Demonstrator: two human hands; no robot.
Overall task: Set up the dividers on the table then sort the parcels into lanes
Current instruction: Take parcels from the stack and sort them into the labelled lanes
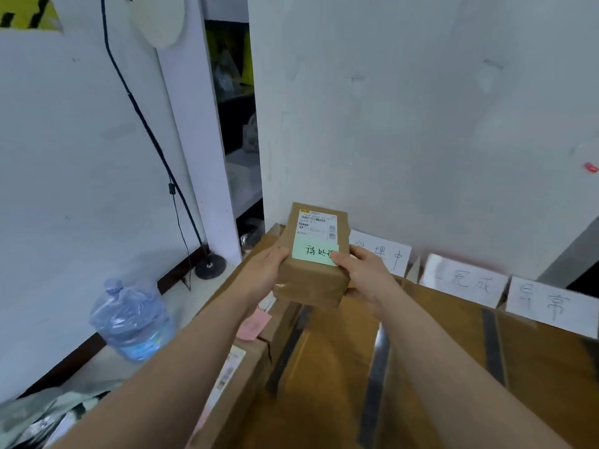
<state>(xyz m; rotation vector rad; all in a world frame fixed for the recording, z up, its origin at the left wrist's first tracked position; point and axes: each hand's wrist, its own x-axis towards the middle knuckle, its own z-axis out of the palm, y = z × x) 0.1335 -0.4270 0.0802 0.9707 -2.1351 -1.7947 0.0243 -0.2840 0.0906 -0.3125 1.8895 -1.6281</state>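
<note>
The brown table [551,367] bears dark tape strips [372,400] running toward the wall. White handwritten cards stand along its far edge. The left card [385,254] reads 处理中, its first character partly hidden. The middle card [463,281] reads 完成, and the right card [547,303], blurred, looks like 异常. A brown parcel [308,283] is held in the air over the table's far left end. Its green note [316,252] reads 待处理, the last character half covered by a thumb. The white shipping label [316,225] above it shows barcodes, its print too small to read. The left hand [262,270] grips the parcel's left side and the right hand [366,273] grips its right, fingers curled round it.
</note>
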